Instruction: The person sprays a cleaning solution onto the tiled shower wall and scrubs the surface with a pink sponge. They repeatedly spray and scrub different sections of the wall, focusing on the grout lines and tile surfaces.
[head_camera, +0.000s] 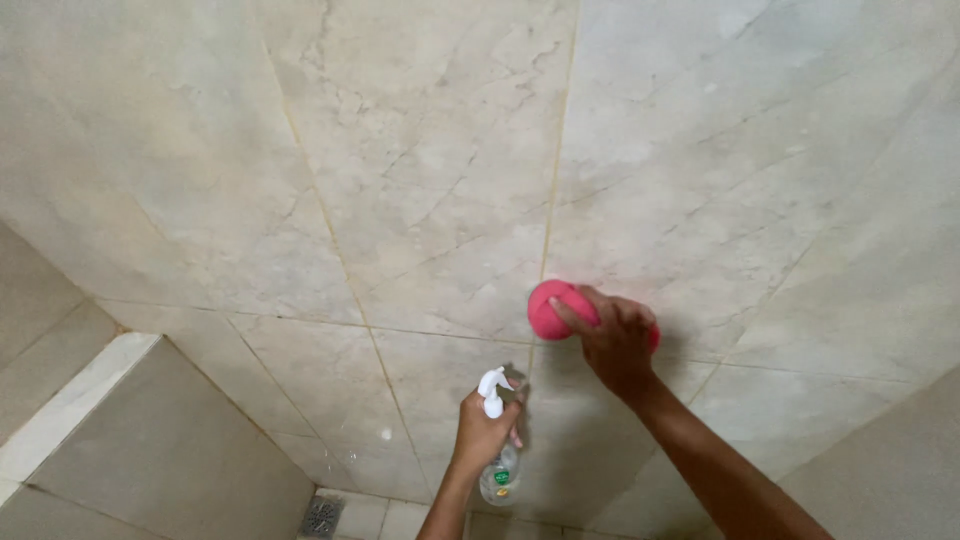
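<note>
A pink sponge (556, 308) is pressed flat against the marble-patterned wall tiles (430, 170) by the right hand (615, 340), whose fingers are spread over it and curled onto its edge; the sponge is seen just right of centre, touching the wall right beside a vertical grout line (553, 160). At about seven o'clock from the sponge, a clear spray bottle (499, 455) is gripped around its neck by the left hand (485, 432), the fingers clenched about it and the white trigger head (492, 388) pointed toward the wall at twelve o'clock. A small label in green and orange can be made out on the lower body of the bottle; its shape is too small to tell. Both forearms are extended upward from the six o'clock edge. At eight o'clock, a pale ledge (70, 400) is seen, and a metal floor drain (322, 516) is set into the floor at seven o'clock.
</note>
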